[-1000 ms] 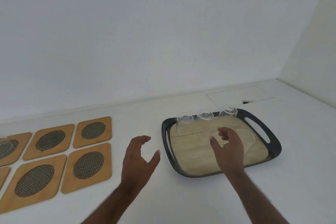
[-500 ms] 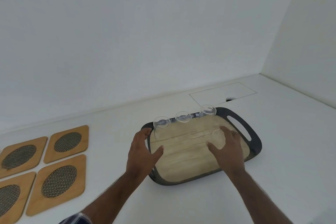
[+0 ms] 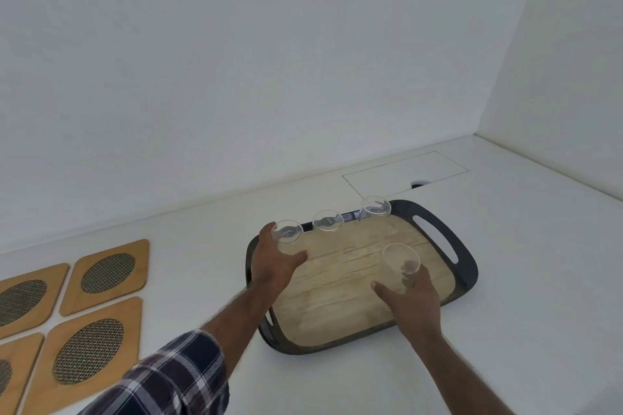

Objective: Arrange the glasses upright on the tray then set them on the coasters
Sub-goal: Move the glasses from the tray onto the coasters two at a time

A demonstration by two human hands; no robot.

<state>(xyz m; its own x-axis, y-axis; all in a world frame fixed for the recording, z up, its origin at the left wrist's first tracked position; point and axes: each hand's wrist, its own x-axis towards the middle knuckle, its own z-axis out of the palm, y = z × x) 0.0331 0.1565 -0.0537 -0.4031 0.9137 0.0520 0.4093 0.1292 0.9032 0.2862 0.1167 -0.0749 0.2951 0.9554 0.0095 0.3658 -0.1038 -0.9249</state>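
Note:
A dark tray with a wood-look floor lies on the white counter. Several clear glasses stand upright on it. My left hand wraps around the far-left glass in the back row. A middle glass and a right glass stand untouched beside it. My right hand grips a fourth glass near the tray's right side, fingers showing through it. Wooden coasters with woven oval centres lie to the left.
A white wall runs close behind the tray, and a second wall closes the right side. A flush rectangular hatch with a small dark hole is set in the counter behind the tray.
Both hands have moved forward onto the tray. The left hand went from the tray's left rim to the far-left glass. The right hand closed round the glass on the right.

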